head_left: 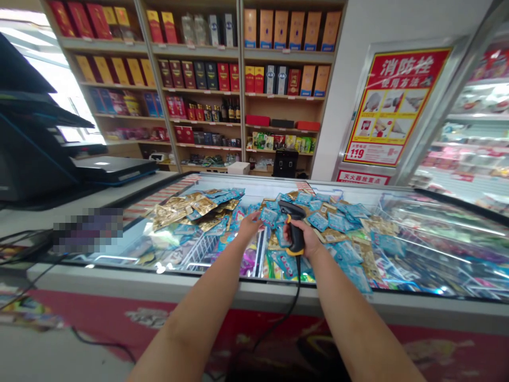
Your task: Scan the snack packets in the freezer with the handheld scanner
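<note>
My right hand (306, 237) is wrapped around the grip of a black and yellow barcode scanner (296, 233), its head pointing up and left. A dark cable hangs from the scanner's handle. Just left of it, my left hand (250, 225) is closed at the edge of a small blue packet (269, 216), fingertips partly hidden. Many more blue packets (344, 254) with gold backs are spread over the glass top to the right. On the left lies a pile of packets (178, 211), mostly gold side up.
The packets lie on a glass-topped freezer (131, 246) with wire baskets inside. A dark checkout machine (35, 138) and a flat black device (115, 168) stand at left. Shelves (199, 91) of boxes and a red poster (397, 106) are behind. A cable (284, 315) hangs down the front.
</note>
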Tool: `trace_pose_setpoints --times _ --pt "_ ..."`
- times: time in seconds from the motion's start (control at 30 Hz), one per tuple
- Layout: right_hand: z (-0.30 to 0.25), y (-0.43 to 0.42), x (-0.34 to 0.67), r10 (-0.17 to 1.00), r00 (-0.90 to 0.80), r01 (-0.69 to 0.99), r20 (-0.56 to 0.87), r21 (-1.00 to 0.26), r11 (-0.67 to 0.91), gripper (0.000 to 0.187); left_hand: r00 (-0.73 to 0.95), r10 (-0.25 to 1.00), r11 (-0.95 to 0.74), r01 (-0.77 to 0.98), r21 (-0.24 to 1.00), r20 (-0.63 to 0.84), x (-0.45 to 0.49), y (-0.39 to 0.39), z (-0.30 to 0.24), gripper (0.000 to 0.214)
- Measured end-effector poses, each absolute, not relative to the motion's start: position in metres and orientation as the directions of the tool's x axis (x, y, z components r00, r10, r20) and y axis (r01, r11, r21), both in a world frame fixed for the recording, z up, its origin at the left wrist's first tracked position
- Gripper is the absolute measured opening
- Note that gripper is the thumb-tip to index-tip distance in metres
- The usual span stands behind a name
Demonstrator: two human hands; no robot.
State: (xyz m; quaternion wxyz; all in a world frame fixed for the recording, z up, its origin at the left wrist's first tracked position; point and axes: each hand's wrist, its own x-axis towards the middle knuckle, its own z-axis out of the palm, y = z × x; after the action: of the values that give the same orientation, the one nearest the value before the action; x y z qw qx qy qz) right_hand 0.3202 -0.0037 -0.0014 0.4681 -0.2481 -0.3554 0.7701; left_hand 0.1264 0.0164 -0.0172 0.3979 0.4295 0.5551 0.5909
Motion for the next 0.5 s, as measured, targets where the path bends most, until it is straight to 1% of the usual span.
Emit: trace_pose_setpoints --times 0.07,0.1,0.17,0.37,0.5 --pt "-0.001 -0.005 0.320 0.901 -0.432 -0.542 -0.046 -0.785 -0.300 0.013 -0.276 0.961 -0.060 -0.095 0.994 0.031 0.124 0.015 -0.016 0.028" --pt "0.000 -0.005 0.319 0.902 -0.429 -0.538 -0.052 -0.787 -0.301 0.013 -0.279 0.960 -0.066 -0.120 0.991 0.031 0.123 0.014 -0.016 0.022" --pt "0.001 -0.007 0.319 0.903 -0.423 -0.528 -0.072 -0.791 -0.310 0.011 -0.303 0.952 -0.089 -0.125 0.988 0.047 0.122 0.013 -0.016 0.018" --pt "0.004 -0.009 0.318 0.893 -0.436 -0.516 -0.113 -0.781 -0.351 0.009 -0.420 0.898 -0.128 0.044 0.991 0.134 0.119 0.015 -0.024 0.025" --pt "0.000 -0.006 0.318 0.892 -0.444 -0.518 -0.088 -0.787 -0.335 0.010 -0.518 0.838 -0.127 0.115 0.985 0.169 0.115 0.020 -0.028 0.025"
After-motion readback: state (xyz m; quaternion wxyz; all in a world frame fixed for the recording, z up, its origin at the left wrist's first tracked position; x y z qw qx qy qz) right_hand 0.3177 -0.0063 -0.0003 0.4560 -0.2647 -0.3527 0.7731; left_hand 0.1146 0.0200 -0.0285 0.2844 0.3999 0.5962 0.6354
